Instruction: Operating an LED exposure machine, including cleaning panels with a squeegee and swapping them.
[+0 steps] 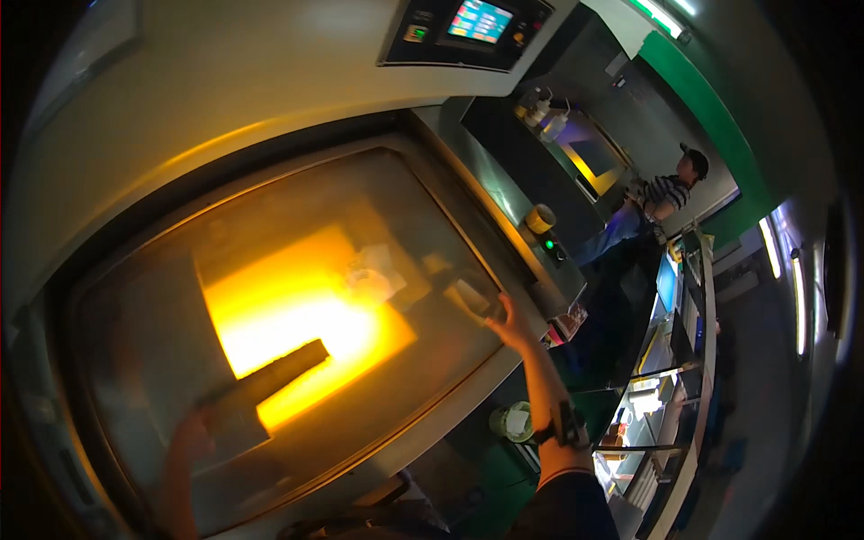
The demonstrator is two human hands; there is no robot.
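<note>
In front of me lies a large glassy panel (387, 360) set in a dark metal frame, with a bright yellow lit area (270, 306) beneath it. My left hand (193, 436), dim and blurred, is closed around one end of a long dark brush-like bar (286, 371). The bar reaches across the lower part of the glow. My right hand (511, 326) is at the frame's right edge, fingers apart and holding nothing. Beside its fingertips is a pale blurred patch (470, 297); I cannot tell whether it is an object or a reflection.
A control screen (480, 21) sits on the machine above. At right are a yellow roll (540, 219), a green-lit button (550, 244), squeeze bottles (554, 126) and a pale green bin (513, 421). Another person (664, 193) stands farther back, near a long lit shelf rack (670, 396).
</note>
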